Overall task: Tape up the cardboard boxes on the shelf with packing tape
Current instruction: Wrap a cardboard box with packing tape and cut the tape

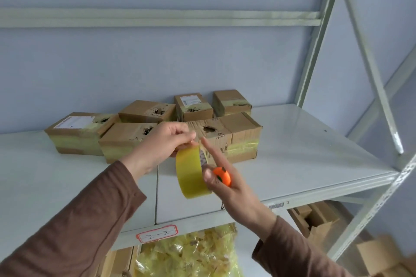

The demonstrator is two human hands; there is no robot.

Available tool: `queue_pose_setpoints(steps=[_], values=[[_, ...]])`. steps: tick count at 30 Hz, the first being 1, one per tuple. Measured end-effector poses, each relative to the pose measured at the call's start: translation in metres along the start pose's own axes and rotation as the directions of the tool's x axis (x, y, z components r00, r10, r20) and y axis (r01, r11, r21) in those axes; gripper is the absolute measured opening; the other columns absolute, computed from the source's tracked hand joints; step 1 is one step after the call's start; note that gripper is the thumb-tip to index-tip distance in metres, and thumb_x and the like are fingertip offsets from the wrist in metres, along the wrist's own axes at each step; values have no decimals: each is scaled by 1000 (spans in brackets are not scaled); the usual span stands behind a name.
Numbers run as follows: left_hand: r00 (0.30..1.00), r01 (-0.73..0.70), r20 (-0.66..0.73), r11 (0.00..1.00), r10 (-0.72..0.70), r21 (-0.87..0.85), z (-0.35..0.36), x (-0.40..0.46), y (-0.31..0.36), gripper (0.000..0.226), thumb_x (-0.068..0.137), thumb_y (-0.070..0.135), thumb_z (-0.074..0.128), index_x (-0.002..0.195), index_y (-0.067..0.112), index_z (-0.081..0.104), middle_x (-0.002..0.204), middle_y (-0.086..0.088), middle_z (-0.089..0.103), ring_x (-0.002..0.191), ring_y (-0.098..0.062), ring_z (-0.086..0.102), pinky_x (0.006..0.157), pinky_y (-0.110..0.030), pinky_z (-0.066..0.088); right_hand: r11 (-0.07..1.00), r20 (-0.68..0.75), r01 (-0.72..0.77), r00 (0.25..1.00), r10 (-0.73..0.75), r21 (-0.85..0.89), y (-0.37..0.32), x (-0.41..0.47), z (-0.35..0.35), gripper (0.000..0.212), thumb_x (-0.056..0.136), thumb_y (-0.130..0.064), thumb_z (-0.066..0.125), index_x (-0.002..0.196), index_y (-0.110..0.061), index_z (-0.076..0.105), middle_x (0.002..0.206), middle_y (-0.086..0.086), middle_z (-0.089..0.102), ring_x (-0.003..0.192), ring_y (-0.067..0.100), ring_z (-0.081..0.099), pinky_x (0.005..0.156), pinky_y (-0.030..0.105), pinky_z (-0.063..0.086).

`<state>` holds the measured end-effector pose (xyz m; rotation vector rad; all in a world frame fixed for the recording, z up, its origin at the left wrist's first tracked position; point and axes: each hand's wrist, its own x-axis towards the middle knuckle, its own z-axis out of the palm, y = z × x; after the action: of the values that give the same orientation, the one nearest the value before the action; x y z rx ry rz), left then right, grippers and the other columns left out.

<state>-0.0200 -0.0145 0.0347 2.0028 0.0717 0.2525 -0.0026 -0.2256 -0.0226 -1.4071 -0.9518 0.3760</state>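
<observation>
The left hand (165,141) is curled, its thumb and fingertips pinching at the top edge of the tape roll (191,172), where the loose end seems to sit; the end itself is too small to make out. The right hand (227,183) grips the roll from the other side, just below and right of the left hand. Its index finger (212,153) is stretched straight up along the roll's face, while the other fingers wrap an orange cutter (222,175) against the palm. The roll stands on edge between the two hands, held in the air above the front of the shelf (304,164).

Just behind the hands, touching the left fingertips in view, is a box (234,132) with a torn hole on top and yellowish tape round its side. More boxes (126,139) lie left of and beyond the left hand, several also torn. Below the wrists, a red-bordered label (157,233) is stuck on the shelf's front edge, and under it sits a bag (191,252) of yellow packets.
</observation>
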Motion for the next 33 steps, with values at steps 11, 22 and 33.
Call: queue_pose_setpoints(steps=[11, 22, 33], values=[[992, 41, -116, 999, -43, -18, 8, 94, 21, 16, 91, 34, 76, 83, 21, 82, 92, 21, 75, 99, 5, 59, 87, -24, 41, 980, -107, -200, 974, 201, 15, -28, -13, -45, 32, 99, -42, 61, 130, -49, 64, 122, 15, 70, 95, 23, 76, 97, 39, 55], [971, 220, -109, 973, -213, 62, -9, 142, -21, 11, 84, 40, 80, 85, 30, 82, 117, 6, 70, 93, -8, 52, 94, -33, 39, 939, -223, -322, 913, 341, 119, -20, -15, -48, 27, 79, -52, 74, 96, -32, 77, 113, 19, 70, 96, 36, 69, 105, 62, 44], [948, 310, -148, 925, -283, 218, 3, 162, -47, 48, 83, 50, 81, 117, 16, 78, 129, -5, 71, 105, -16, 63, 91, -26, 48, 929, -208, -361, 906, 369, 79, -11, -6, -53, 24, 80, -54, 69, 96, -37, 76, 101, 3, 74, 89, 22, 67, 94, 53, 55]])
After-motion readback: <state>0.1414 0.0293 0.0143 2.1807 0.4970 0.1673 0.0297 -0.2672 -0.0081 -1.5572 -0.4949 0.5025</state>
